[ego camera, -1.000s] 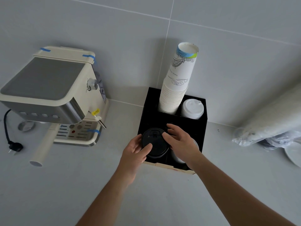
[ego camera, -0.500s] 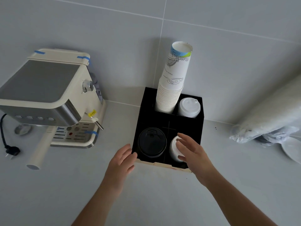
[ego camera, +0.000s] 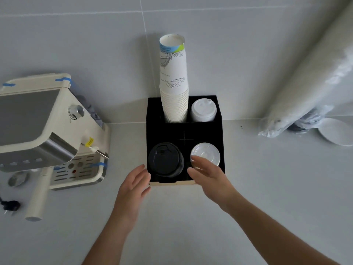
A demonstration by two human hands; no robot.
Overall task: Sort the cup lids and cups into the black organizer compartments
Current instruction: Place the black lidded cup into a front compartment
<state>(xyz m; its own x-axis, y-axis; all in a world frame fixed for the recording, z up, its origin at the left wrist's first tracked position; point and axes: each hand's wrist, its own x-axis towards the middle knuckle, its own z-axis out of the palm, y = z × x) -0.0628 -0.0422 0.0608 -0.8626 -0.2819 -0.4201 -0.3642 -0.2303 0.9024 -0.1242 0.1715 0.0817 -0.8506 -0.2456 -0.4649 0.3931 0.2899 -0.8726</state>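
Note:
The black organizer (ego camera: 183, 131) stands on the counter against the wall. Its back left compartment holds a tall stack of white paper cups (ego camera: 173, 81), and white domed lids (ego camera: 203, 109) fill the back right. Black lids (ego camera: 165, 159) sit in the front left, clear flat lids (ego camera: 206, 153) in the front right. My left hand (ego camera: 133, 185) is open beside the organizer's front left corner, holding nothing. My right hand (ego camera: 207, 175) is open over the front right corner, fingertips near the clear lids, and it covers part of that compartment.
A cream espresso machine (ego camera: 44, 131) stands at the left, its portafilter handle (ego camera: 37, 199) jutting forward and a plug (ego camera: 9, 206) lying beside it. At the right, a plastic sleeve of cups (ego camera: 309, 88) leans on the wall above white lids (ego camera: 336, 132).
Both hands have let go of the black lids, now in the front left compartment, and drawn back. The view has shifted so the organizer sits nearer the centre.

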